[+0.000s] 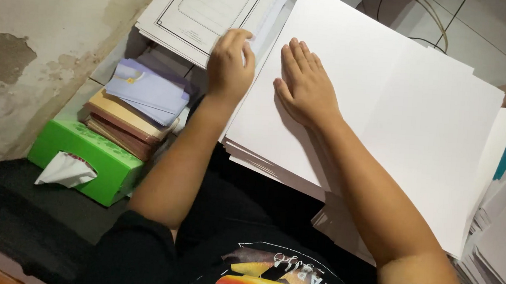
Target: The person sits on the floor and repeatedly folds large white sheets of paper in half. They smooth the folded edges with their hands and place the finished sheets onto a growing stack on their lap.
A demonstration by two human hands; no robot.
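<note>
Under right hand (306, 83), flat, fingers spread: white paper stack (397, 122); left hand (230, 63) curled on printed sheet (206, 11).

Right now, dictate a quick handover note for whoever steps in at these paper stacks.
Left hand: fingertips curled at the edge of the printed forms stack, gripping nothing visible.
Right hand: flat, palm down on the blank white sheet topping the big paper stack.
Done: top sheet lies flat on the stack.
Left: cannot tell how many sheets remain to handle; more piles sit at the right.
</note>
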